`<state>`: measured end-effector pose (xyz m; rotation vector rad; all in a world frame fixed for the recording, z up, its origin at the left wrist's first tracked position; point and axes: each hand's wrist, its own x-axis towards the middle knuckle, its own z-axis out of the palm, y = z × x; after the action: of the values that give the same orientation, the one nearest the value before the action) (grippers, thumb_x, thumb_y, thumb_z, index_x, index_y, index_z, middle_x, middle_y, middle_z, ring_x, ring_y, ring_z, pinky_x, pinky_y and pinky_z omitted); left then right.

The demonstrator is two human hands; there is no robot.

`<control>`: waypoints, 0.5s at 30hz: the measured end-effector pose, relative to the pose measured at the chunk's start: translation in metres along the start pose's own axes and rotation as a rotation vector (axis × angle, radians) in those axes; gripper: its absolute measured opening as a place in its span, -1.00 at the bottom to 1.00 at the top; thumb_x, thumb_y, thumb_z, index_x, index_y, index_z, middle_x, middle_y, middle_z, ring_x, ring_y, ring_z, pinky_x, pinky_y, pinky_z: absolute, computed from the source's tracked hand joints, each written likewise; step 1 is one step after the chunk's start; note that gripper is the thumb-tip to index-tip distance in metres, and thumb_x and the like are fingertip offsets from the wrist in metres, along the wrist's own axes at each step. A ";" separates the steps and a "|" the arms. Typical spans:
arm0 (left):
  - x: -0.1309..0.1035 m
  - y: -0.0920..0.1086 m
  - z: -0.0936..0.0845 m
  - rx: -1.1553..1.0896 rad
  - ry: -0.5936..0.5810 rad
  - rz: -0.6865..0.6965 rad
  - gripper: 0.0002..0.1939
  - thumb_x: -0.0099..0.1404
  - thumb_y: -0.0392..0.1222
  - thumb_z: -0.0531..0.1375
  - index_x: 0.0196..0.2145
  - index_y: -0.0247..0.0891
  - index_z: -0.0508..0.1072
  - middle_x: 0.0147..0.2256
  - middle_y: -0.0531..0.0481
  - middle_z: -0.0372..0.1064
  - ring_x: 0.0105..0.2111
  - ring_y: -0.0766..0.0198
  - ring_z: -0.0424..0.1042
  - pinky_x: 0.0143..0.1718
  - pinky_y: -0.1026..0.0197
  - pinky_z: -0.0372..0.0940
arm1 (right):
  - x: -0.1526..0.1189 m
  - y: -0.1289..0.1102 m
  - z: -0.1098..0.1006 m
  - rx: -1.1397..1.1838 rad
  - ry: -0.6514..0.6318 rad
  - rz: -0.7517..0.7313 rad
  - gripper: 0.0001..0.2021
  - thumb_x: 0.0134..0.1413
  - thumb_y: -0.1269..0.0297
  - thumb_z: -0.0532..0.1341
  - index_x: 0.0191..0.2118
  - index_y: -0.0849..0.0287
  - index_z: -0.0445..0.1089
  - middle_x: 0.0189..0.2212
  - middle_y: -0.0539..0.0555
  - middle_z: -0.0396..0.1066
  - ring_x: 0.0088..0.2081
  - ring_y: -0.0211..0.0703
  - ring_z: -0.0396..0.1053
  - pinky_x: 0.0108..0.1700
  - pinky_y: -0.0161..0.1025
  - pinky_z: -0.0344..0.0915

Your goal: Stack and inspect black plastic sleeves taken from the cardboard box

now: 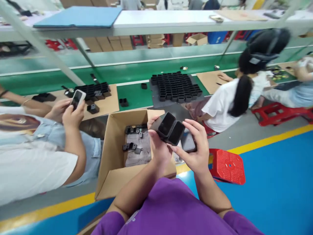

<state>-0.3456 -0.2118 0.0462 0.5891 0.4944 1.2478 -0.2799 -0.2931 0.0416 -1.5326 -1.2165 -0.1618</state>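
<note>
Both my hands hold a pair of joined black square plastic housings (171, 128) above an open cardboard box (111, 163). My left hand (158, 147) grips them from below and the left side. My right hand (195, 147) holds them from the right, fingers curled around the edge. Inside the box lie several small black parts (133, 138) on a grey sheet. A dark flat piece (188, 143) shows under my right hand's fingers.
A person on the left holds a phone (77, 99). A person in white sits at right by red stools (228, 166). Black housings stand in rows on a grey tray (174, 85) on the green conveyor; more sit on cardboard (94, 91).
</note>
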 end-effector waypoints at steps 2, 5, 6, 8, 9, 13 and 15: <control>-0.001 -0.002 0.008 -0.046 -0.028 -0.063 -0.36 -0.03 0.47 0.42 -0.21 -0.05 0.52 -0.32 0.11 0.42 -0.36 0.29 0.40 -0.26 0.29 0.35 | 0.002 -0.006 -0.005 -0.047 0.040 0.013 -0.49 0.21 0.05 0.36 0.23 0.00 0.35 0.13 0.22 0.43 0.19 0.18 0.43 0.18 0.18 0.48; -0.003 -0.002 0.012 -0.044 -0.043 -0.162 -0.35 0.01 0.50 0.37 -0.18 -0.05 0.51 -0.28 0.07 0.44 -0.31 0.23 0.41 -0.27 0.26 0.34 | 0.000 -0.013 -0.008 -0.101 0.089 0.009 -0.49 0.20 0.04 0.37 0.21 0.02 0.35 0.11 0.22 0.45 0.15 0.16 0.46 0.17 0.18 0.49; -0.003 -0.002 0.011 -0.035 -0.051 -0.183 -0.33 0.02 0.52 0.35 -0.15 -0.05 0.51 -0.25 0.05 0.46 -0.26 0.20 0.44 -0.25 0.25 0.35 | -0.001 -0.016 -0.008 -0.109 0.103 0.007 -0.48 0.18 0.05 0.39 0.21 0.03 0.36 0.10 0.22 0.45 0.14 0.15 0.47 0.16 0.16 0.50; -0.003 -0.001 0.009 -0.016 -0.085 -0.228 -0.30 0.06 0.55 0.29 -0.10 -0.03 0.52 -0.18 0.01 0.50 -0.15 0.13 0.48 -0.17 0.21 0.38 | -0.004 -0.020 -0.006 -0.112 0.127 0.004 -0.46 0.16 0.09 0.42 0.22 0.04 0.36 0.10 0.22 0.45 0.13 0.13 0.47 0.15 0.13 0.51; -0.003 0.000 0.008 -0.012 -0.102 -0.251 -0.29 0.09 0.57 0.25 -0.07 -0.03 0.52 -0.16 -0.01 0.52 -0.10 0.10 0.50 -0.13 0.19 0.40 | -0.005 -0.022 -0.004 -0.114 0.133 0.005 -0.45 0.15 0.10 0.42 0.22 0.04 0.36 0.10 0.22 0.45 0.12 0.13 0.47 0.15 0.12 0.51; -0.002 0.001 0.005 -0.006 -0.092 -0.333 -0.20 0.23 0.64 0.00 0.00 -0.06 0.53 -0.12 -0.07 0.56 0.03 0.04 0.52 -0.04 0.13 0.43 | -0.007 -0.027 0.003 -0.141 0.139 0.022 -0.46 0.16 0.08 0.42 0.22 0.03 0.37 0.08 0.21 0.46 0.12 0.13 0.48 0.14 0.12 0.52; -0.001 0.003 0.004 0.030 -0.075 -0.396 -0.09 0.21 0.69 -0.12 0.02 -0.09 0.53 -0.11 -0.10 0.57 0.05 0.02 0.51 -0.02 0.10 0.44 | -0.008 -0.029 0.006 -0.141 0.140 0.033 -0.46 0.16 0.07 0.42 0.22 0.02 0.37 0.08 0.20 0.46 0.13 0.12 0.47 0.14 0.12 0.52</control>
<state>-0.3454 -0.2129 0.0512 0.5305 0.5374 0.8408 -0.3075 -0.2974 0.0531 -1.6332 -1.0870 -0.3341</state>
